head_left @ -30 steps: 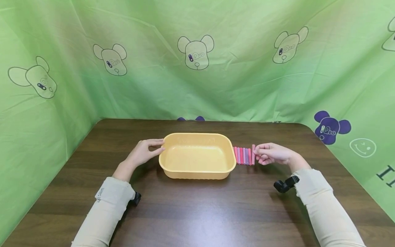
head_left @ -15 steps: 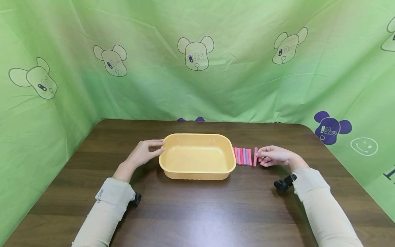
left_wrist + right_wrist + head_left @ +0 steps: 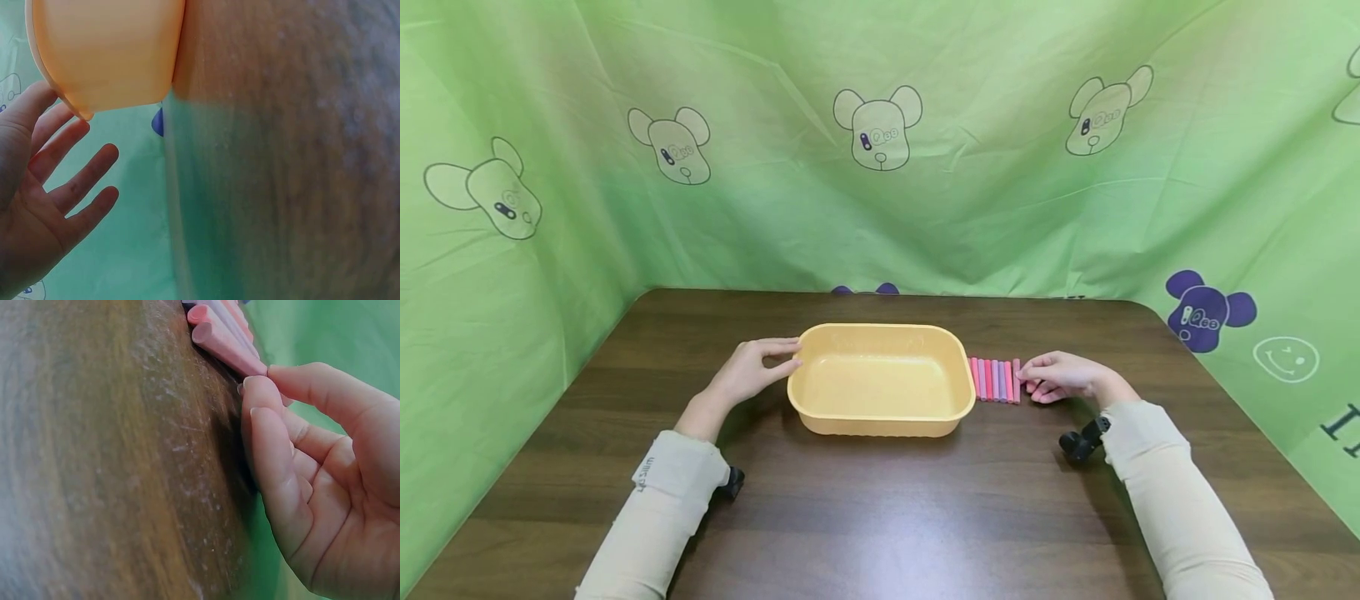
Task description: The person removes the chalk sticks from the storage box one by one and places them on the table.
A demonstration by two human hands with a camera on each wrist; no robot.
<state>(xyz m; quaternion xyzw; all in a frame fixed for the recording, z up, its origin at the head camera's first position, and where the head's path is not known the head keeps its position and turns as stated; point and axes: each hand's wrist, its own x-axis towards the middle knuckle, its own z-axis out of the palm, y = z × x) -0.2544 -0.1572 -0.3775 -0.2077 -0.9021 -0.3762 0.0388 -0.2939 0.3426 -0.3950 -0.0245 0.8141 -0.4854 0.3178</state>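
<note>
In the head view, my left hand [image 3: 747, 371] touches the left rim of a yellow plastic basin [image 3: 880, 425] with thumb and fingertips. The left wrist view shows that hand's [image 3: 53, 169] other fingers spread beside the basin wall [image 3: 106, 56]. Right of the basin lies a row of pink, red and purple chalk sticks [image 3: 991, 380], side by side. My right hand [image 3: 1060, 377] pinches a dusky pink chalk stick [image 3: 1017, 382] at the row's right end. Seen from the right wrist, thumb and fingertips of the hand [image 3: 325, 481] meet at the far end of this stick [image 3: 225, 347].
Everything stands on a dark brown wooden table [image 3: 880, 517]. A green curtain [image 3: 775, 217] with bear drawings hangs behind it and at both sides. Black wrist cameras are strapped to both sleeves, the right camera [image 3: 1081, 443] close above the table.
Half a second ago the right hand held the chalk stick a little apart from the row; it has moved left, so the stick now lies close beside the others. The left hand and basin stay put.
</note>
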